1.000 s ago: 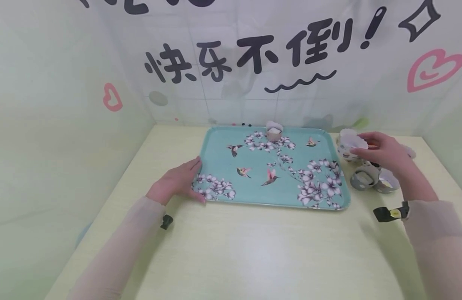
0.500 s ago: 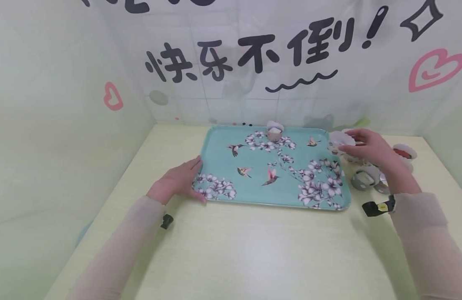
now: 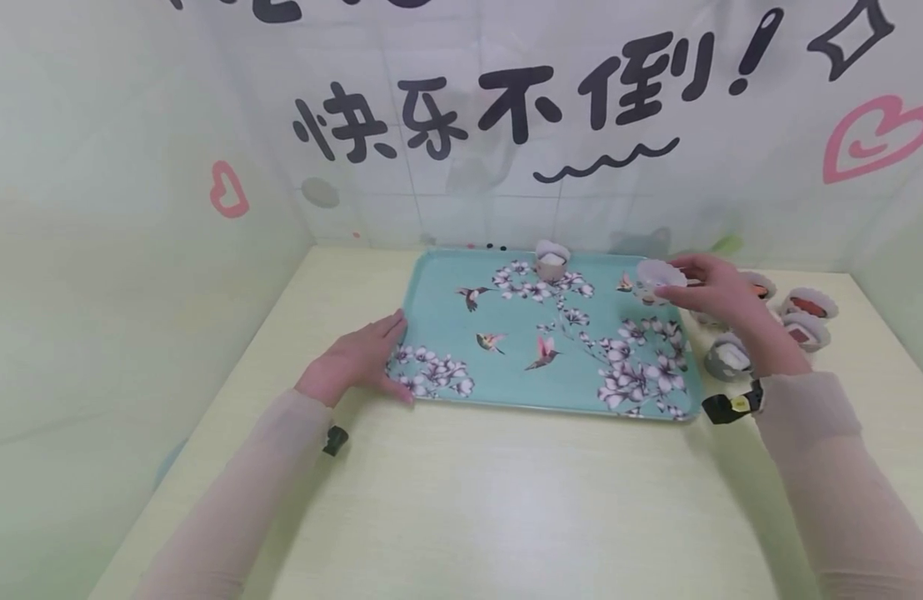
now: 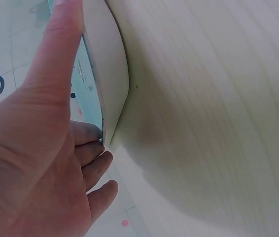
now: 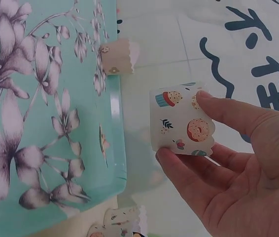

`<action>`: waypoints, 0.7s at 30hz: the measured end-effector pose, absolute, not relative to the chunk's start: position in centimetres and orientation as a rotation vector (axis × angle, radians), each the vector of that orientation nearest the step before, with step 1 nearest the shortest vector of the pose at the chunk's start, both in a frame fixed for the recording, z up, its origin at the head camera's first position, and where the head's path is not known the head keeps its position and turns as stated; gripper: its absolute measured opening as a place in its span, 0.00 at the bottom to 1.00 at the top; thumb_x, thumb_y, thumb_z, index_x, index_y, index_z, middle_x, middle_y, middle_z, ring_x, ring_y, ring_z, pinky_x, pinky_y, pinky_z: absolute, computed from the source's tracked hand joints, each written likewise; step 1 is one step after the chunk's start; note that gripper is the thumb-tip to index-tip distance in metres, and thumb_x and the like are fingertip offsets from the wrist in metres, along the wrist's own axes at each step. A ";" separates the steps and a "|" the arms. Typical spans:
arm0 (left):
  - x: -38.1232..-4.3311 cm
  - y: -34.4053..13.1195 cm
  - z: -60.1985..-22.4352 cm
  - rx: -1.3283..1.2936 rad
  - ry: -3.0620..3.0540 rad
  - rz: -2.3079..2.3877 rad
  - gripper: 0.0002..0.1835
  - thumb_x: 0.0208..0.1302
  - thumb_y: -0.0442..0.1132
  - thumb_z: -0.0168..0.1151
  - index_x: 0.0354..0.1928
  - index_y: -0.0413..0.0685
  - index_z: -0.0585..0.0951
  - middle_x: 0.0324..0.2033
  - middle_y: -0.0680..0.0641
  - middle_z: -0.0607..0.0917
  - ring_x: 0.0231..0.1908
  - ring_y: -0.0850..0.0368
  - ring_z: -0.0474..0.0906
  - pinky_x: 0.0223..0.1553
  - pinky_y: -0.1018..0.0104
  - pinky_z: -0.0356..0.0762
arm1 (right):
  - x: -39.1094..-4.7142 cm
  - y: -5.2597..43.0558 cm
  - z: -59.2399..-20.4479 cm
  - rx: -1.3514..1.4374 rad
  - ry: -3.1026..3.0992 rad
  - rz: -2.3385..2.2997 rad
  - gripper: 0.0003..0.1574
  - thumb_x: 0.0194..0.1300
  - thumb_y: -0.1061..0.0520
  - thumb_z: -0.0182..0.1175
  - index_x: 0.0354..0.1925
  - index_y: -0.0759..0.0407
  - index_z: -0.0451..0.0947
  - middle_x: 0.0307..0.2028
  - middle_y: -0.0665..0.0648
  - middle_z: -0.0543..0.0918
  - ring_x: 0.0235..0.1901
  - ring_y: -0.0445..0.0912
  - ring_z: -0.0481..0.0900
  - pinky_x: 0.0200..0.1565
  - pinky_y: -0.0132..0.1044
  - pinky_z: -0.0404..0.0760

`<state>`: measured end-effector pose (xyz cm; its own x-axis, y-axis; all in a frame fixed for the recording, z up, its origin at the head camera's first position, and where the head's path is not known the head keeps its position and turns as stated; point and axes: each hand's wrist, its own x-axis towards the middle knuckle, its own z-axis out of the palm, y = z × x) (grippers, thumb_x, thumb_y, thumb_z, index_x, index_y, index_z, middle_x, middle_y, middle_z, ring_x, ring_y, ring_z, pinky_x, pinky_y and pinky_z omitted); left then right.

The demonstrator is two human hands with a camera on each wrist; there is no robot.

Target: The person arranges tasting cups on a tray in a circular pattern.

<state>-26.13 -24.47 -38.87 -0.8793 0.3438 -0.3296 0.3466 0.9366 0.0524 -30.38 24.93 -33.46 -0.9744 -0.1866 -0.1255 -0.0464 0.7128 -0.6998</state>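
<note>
My left hand [image 3: 354, 358] rests against the left edge of a turquoise tray [image 3: 439, 292] printed with blossoms and birds. In the left wrist view its thumb lies along the tray's rim, and its fingers touch the edge loosely. Over the tray's back right part, my right hand [image 3: 720, 296] pinches a white paper baking cup [image 5: 179, 121] with cupcake and doughnut prints between thumb and fingers. The inside of that cup cannot be made out. At the tray's back edge stands a small beige paper cup [image 3: 551, 265] with something white in it.
Right of the tray stand several more paper cups: a grey one [image 3: 727, 360] with a white piece, one [image 3: 809, 307] with a red piece, and another [image 3: 806, 333] in front of it. A printed wall sheet [image 3: 491, 200] hangs behind the table [image 3: 491, 500].
My right hand has carried the paper baking cup leftward, from beside the tray to over its back right part. More of the cups on the right now show. My left hand has stayed put.
</note>
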 end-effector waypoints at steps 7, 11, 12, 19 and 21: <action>-26.0 -24.4 -38.7 0.500 2.756 0.002 0.77 0.35 0.78 0.70 0.78 0.38 0.45 0.80 0.38 0.43 0.78 0.38 0.45 0.76 0.44 0.57 | -31.3 23.8 -33.6 -0.201 2.707 -1.126 0.48 0.70 0.44 0.61 0.73 0.70 0.56 0.73 0.77 0.58 0.71 0.70 0.59 0.65 0.63 0.72; -26.1 -24.5 -38.8 0.505 2.752 0.010 0.77 0.35 0.78 0.69 0.78 0.37 0.45 0.79 0.37 0.43 0.78 0.37 0.45 0.76 0.44 0.57 | -31.7 23.1 -33.6 -0.168 2.682 -1.132 0.49 0.70 0.43 0.61 0.74 0.68 0.55 0.73 0.76 0.57 0.71 0.69 0.59 0.66 0.63 0.71; -26.1 -24.5 -38.8 0.505 2.749 0.010 0.77 0.35 0.78 0.69 0.78 0.37 0.45 0.79 0.38 0.43 0.78 0.37 0.45 0.76 0.44 0.57 | -31.8 22.9 -33.6 -0.160 2.681 -1.130 0.49 0.69 0.43 0.61 0.74 0.68 0.56 0.73 0.76 0.57 0.71 0.69 0.59 0.66 0.63 0.71; -26.0 -24.5 -38.8 0.508 2.753 0.017 0.77 0.35 0.78 0.70 0.78 0.37 0.46 0.79 0.37 0.43 0.78 0.37 0.46 0.76 0.44 0.57 | -32.5 22.0 -33.7 -0.123 2.666 -1.165 0.48 0.69 0.43 0.61 0.74 0.67 0.56 0.73 0.74 0.59 0.68 0.66 0.64 0.65 0.61 0.73; -26.0 -24.5 -38.8 0.506 2.749 0.018 0.77 0.35 0.78 0.70 0.78 0.37 0.45 0.79 0.38 0.43 0.78 0.37 0.45 0.76 0.44 0.57 | -32.8 21.7 -33.8 -0.108 2.669 -1.173 0.47 0.69 0.43 0.62 0.74 0.66 0.57 0.73 0.74 0.60 0.68 0.65 0.64 0.65 0.61 0.73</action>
